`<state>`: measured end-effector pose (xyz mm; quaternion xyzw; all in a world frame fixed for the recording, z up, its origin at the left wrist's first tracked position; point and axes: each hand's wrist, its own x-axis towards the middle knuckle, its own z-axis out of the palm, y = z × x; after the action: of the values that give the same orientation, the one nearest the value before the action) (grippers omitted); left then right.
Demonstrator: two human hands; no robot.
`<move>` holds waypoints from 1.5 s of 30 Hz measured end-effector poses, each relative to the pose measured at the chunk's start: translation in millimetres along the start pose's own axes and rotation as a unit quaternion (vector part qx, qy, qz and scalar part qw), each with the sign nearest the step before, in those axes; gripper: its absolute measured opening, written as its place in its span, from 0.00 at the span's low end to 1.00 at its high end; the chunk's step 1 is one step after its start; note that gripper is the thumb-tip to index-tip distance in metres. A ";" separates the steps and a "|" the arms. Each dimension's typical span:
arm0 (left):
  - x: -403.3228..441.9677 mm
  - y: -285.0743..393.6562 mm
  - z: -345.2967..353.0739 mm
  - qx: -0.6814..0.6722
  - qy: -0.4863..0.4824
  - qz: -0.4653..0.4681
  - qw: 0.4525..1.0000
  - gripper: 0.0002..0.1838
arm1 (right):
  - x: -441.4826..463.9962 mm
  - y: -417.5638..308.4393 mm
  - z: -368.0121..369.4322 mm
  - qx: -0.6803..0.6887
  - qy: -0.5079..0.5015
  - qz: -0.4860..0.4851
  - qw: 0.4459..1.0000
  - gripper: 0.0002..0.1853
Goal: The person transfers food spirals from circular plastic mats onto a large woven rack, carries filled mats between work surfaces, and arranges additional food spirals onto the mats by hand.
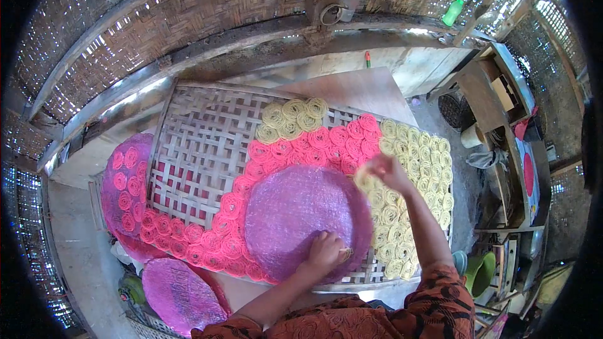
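Coil [362,180], pale yellow, looked pinched in the right hand [388,172] by the far right edge of the tray [295,207]. The left hand [328,252] rested curled there, its grip unclear. A light pinch probably best kept loops round.

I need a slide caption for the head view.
Right hand holding a yellow coil, left hand on a purple disc, over a woven rack.
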<state>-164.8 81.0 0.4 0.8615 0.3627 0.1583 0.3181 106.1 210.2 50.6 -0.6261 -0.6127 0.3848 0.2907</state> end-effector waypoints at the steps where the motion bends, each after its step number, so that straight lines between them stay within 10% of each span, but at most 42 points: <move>1: 0.0 -0.8 -1.2 -0.027 0.036 0.043 0.998 0.13 | 20.2 -11.5 -2.1 0.033 0.070 0.036 0.996 0.10; 6: 13.9 0.3 -32.4 -0.323 -0.237 -0.137 0.906 0.11 | 131.5 -1.3 21.5 0.172 0.137 -0.014 0.975 0.12; 10: 36.5 -17.7 -79.9 -0.497 -0.027 -0.121 0.859 0.05 | 176.6 44.9 58.2 0.393 0.140 0.062 0.907 0.14; 13: 69.9 -40.6 -112.9 -0.544 0.106 -0.199 0.808 0.06 | 156.4 24.1 67.1 -0.197 0.218 -0.080 0.953 0.21; 15: 97.7 -56.5 -123.6 -0.559 0.156 -0.234 0.780 0.07 | 108.8 -64.9 52.8 0.012 -0.024 0.139 0.990 0.19; 17: 123.5 -72.3 -110.7 -0.610 0.211 -0.228 0.729 0.08 | 74.4 -75.9 62.3 0.366 -0.173 0.139 0.904 0.23; 19: 137.8 -70.4 -103.6 -0.669 0.261 -0.217 0.661 0.12 | 71.7 -64.4 58.6 0.292 -0.148 0.068 0.942 0.19; 20: 138.2 -69.5 -97.3 -0.670 0.259 -0.215 0.661 0.12 | 73.5 -55.4 45.1 0.235 -0.095 0.065 0.965 0.17; 23: 107.9 -62.1 -80.4 -0.343 0.123 -0.147 0.920 0.20 | 113.2 -18.3 8.8 0.167 0.075 0.008 0.983 0.11; 26: 49.5 -35.8 -66.8 -0.210 -0.137 -0.124 0.960 0.20 | 157.7 29.8 0.5 0.202 0.164 0.049 0.964 0.09; 30: -31.6 -23.2 -39.8 -0.015 -0.152 -0.098 0.983 0.22 | 172.8 60.7 14.6 0.359 0.176 0.108 0.910 0.11; 32: -47.5 -26.6 -34.9 0.006 -0.157 -0.106 0.982 0.21 | 160.7 50.1 24.6 -0.235 0.222 0.004 0.946 0.15; 33: -55.0 -27.9 -32.7 0.030 -0.159 -0.108 0.981 0.20 | 150.1 44.2 33.8 -0.247 0.253 -0.065 0.933 0.17; 36: -57.6 -25.7 -42.5 0.061 -0.174 -0.081 0.980 0.17 | 86.7 -17.0 69.6 -0.150 0.166 -0.114 0.968 0.15; 40: -84.5 -39.6 -12.3 0.029 -0.114 -0.025 0.993 0.12 | -48.1 -70.1 123.4 -0.091 -0.286 -0.022 0.954 0.09; 45: -117.8 -19.9 -49.7 -0.277 -0.088 -0.083 0.953 0.08 | -152.1 -49.0 169.3 -0.024 -0.272 -0.108 0.956 0.18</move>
<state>-281.2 27.7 19.5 0.7165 0.3458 0.1495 0.5872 -55.2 45.2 20.1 -0.4350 -0.7414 0.4919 0.1381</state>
